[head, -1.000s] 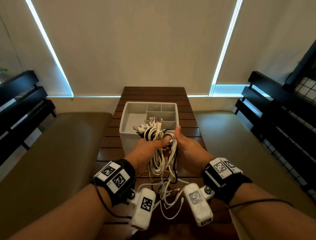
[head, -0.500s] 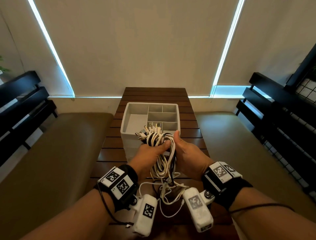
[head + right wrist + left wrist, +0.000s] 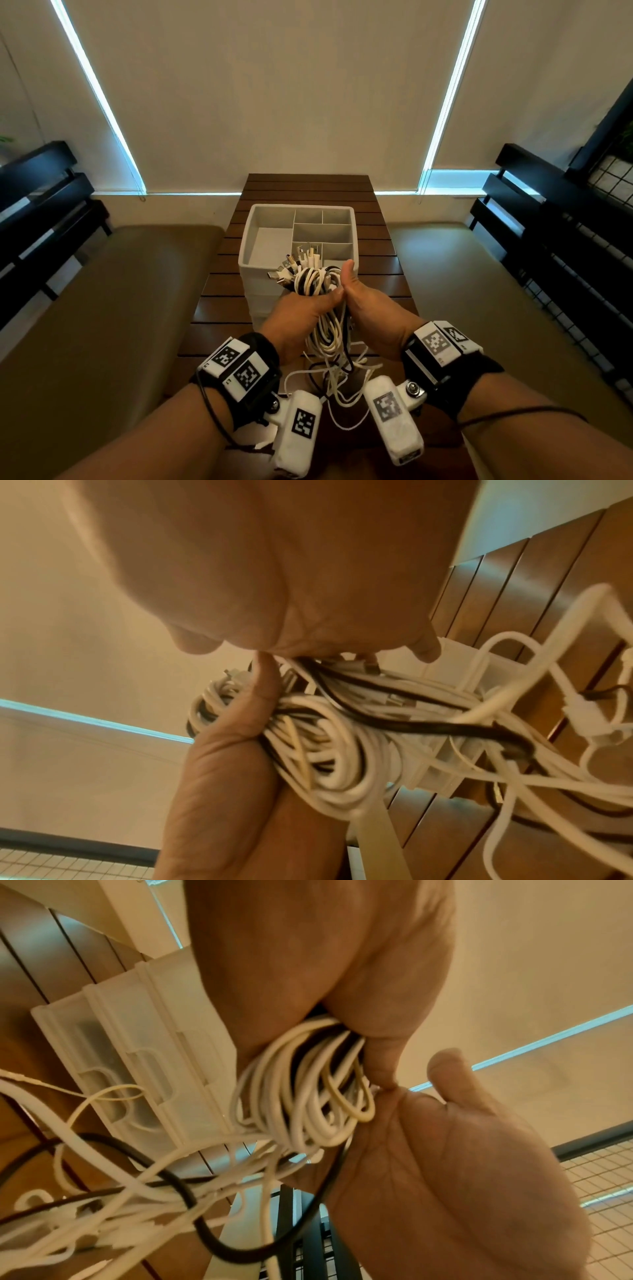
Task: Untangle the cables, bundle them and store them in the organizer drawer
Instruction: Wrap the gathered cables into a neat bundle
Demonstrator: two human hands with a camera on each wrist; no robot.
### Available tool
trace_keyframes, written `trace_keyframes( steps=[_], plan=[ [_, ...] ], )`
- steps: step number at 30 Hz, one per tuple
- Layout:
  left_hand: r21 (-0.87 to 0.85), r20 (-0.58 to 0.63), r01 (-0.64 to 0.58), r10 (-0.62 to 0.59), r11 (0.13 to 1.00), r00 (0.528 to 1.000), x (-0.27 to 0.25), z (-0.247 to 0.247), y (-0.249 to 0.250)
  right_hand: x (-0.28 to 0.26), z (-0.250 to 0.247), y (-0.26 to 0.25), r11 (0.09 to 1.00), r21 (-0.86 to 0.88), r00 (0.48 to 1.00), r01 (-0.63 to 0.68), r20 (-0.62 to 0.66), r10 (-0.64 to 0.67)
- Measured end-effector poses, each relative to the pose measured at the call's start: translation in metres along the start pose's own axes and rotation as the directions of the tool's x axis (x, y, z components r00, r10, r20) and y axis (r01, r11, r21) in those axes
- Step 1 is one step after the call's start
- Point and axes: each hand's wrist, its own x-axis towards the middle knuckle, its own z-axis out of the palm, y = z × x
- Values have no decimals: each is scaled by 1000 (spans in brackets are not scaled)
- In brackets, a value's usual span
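A bundle of white and black cables [image 3: 313, 281] is held upright just in front of the white organizer drawer [image 3: 265, 219], with its plugs fanning out at the top. My left hand [image 3: 308, 305] grips the coils from the left, thumb laid across them. On the right, my right hand [image 3: 356, 298] closes against the same bundle with its thumb pointing up. In the right wrist view its fingers curl onto the cables [image 3: 329, 739]. A thin yellowish loop [image 3: 356, 1107] lies among the coils [image 3: 294, 1091]. Loose cable tails [image 3: 339, 387] hang tangled below my hands.
The drawer has several open compartments and stands on a dark slatted wooden table [image 3: 308, 186]. Padded bench seats [image 3: 102, 308] flank the table on both sides, with black slatted backrests [image 3: 548, 222]. Blinds cover the wall behind.
Both hands keep their hold on the bundle. My left thumb has slid across the coils to meet the right thumb, and the hanging tails sway slightly.
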Motion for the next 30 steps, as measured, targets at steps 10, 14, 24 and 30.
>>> trace_keyframes(
  steps=[10,14,24,30],
  plan=[
    [-4,81,0,1,1000,997,2,-8,6,-5,-22,-6,983,-183,1000,-11,10,13],
    [-30,146,24,-20,999,989,3,-4,4,-11,-31,-18,948,-306,992,85,-61,-108],
    [-41,219,47,-37,998,975,-1,3,3,-9,-29,-16,861,-450,958,236,-42,-284],
    [-97,198,9,10,995,980,-1,6,-1,-9,-20,-19,894,-386,967,226,-22,-254]
  ],
)
